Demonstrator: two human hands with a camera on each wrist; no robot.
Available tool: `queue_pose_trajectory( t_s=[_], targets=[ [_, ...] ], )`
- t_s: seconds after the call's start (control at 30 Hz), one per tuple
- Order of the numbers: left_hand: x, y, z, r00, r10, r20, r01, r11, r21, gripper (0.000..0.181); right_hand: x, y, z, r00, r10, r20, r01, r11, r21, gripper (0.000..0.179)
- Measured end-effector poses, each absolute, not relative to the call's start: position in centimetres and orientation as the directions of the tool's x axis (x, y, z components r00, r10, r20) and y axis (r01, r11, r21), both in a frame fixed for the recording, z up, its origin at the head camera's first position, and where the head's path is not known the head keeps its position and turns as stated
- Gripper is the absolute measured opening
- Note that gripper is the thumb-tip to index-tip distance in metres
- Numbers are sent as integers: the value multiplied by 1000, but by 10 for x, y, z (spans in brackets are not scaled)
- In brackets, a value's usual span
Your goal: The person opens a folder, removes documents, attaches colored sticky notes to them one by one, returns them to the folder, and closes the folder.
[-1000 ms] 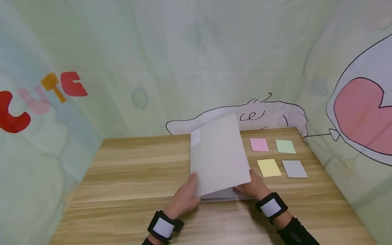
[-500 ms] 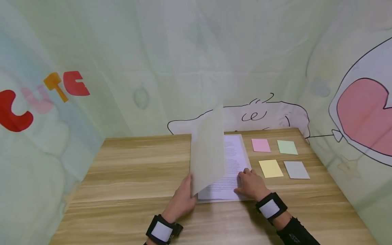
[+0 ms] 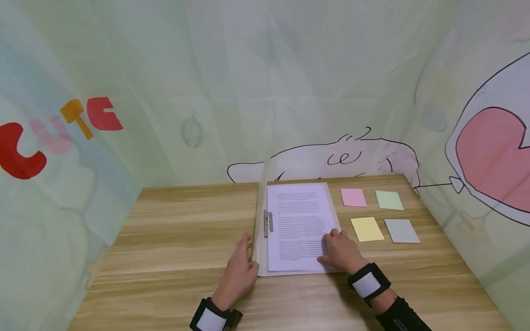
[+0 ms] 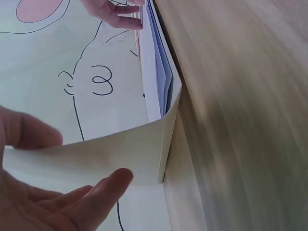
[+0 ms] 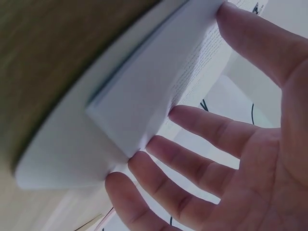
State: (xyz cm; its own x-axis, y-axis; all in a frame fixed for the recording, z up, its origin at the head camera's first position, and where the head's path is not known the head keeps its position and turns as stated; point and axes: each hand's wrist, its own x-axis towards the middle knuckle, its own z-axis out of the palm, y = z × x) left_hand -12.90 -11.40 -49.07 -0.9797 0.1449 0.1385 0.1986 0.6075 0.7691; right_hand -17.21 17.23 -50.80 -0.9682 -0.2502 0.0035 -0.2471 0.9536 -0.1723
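A pale green backdrop (image 3: 232,101) with cartoon drawings rises behind a wood-grain surface (image 3: 186,225). On the surface, just right of its middle, lies an opened pale folder (image 3: 261,259), its left cover (image 4: 103,156) standing on edge and nearly side-on to the head view. Inside, a stack of printed paper (image 3: 296,225) lies flat, text up. The left hand (image 3: 238,274) is at the folder's near left corner, fingers loosely straight and spread at the raised cover. The right hand (image 3: 342,251) rests at the stack's right edge, fingers apart and slightly bent, fingertips touching it. Right of the folder, four square notes lie apart: pink note (image 3: 354,197) and green note (image 3: 389,200) behind, yellow note (image 3: 367,229) and grey note (image 3: 402,231) in front. A small metal clip (image 3: 271,222) sits at the stack's left edge.
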Motion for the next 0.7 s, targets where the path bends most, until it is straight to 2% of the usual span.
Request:
queue_pose_trajectory(
  t_s=[0.17,0.43,0.57,0.7],
  targets=[
    [-127,-115,-483,-973,40,226,208,572,793,71,-173,174,-509,-970,-245,-7,-241,958,-158,58],
    [-126,-127,-469,-925,-149,349,236,496,836,37,-176,174,-511,-967,-252,-25,-245,957,-156,59],
    [-124,-139,-463,-883,-255,394,238,480,844,21,-175,173,-511,-966,-257,-36,-248,956,-159,59],
    [-125,-152,-456,-821,-357,446,247,482,841,15,-174,172,-510,-965,-261,-36,-252,955,-158,59]
  ],
)
